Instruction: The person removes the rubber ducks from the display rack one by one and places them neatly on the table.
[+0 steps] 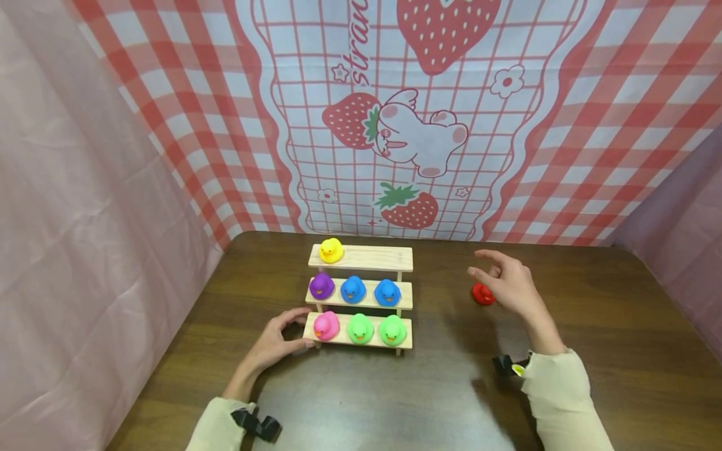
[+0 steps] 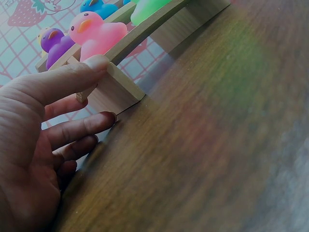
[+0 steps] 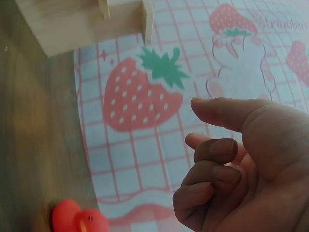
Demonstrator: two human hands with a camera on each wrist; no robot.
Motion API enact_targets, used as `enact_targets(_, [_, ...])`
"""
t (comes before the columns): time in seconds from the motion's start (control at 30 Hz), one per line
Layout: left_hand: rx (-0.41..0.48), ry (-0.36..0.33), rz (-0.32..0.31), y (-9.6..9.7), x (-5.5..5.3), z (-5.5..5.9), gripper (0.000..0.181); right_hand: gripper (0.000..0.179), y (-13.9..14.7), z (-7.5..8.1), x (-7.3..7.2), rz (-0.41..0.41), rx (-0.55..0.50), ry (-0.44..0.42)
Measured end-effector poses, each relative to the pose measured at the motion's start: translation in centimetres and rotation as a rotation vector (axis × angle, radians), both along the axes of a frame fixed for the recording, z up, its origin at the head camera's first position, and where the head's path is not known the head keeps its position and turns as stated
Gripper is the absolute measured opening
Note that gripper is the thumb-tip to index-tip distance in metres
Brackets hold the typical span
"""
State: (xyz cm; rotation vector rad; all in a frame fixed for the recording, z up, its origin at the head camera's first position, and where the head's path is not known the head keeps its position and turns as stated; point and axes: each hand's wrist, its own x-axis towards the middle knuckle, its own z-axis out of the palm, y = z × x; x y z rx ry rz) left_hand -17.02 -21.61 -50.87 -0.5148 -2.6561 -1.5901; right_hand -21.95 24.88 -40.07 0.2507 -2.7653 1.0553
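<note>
A three-tier wooden shelf stands on the table with small rubber ducks on it. A yellow duck sits at the left of the top tier. On the middle tier are a purple duck and two blue ducks. The bottom tier bears a pink duck and two green ducks. My left hand grips the left end of the bottom tier, thumb at its front corner. Above and beside a red duck hovers my right hand, thumb and index finger apart, other fingers curled, holding nothing.
The brown wooden table reaches back to a red-and-white checked cloth printed with strawberries. A pale pink curtain hangs at the left, another at the right. Black camera mounts sit on both wrists.
</note>
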Motion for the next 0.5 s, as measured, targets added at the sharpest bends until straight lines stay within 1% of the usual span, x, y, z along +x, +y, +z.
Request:
enact_targets(0.27, [-0.003, -0.002, 0.001, 0.0, 0.0, 0.1, 0.061, 0.047, -3.4, 1.0, -0.6, 0.045, -0.010, -0.035])
enact_targets(0.5, [-0.015, 0.009, -0.001, 0.0, 0.0, 0.0, 0.061, 0.046, -5.9, 1.6, -1.0, 0.081, -0.022, -0.029])
